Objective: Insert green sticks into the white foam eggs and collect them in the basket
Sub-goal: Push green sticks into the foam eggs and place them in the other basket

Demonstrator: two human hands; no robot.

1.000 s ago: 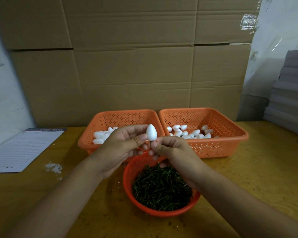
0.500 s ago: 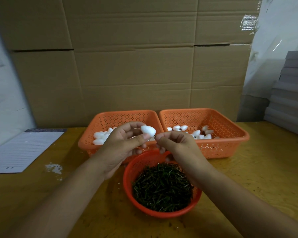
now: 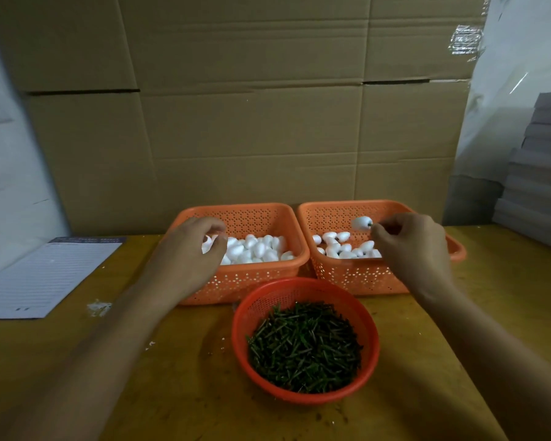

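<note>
Head view, two orange baskets (image 3: 347,275) of foam eggs (image 3: 255,249), one stick bowl (image 3: 303,294)

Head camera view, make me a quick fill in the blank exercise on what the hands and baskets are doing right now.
1. The right hand holds a foam egg over the ____ square basket.
2. The green sticks lie in a ____ basket.
3. The left hand reaches into the ____ square basket.

Missing words: right; round; left

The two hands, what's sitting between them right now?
In the head view, between the left hand and the right hand lie the left basket's pile of foam eggs and both baskets' adjoining rims.
</note>
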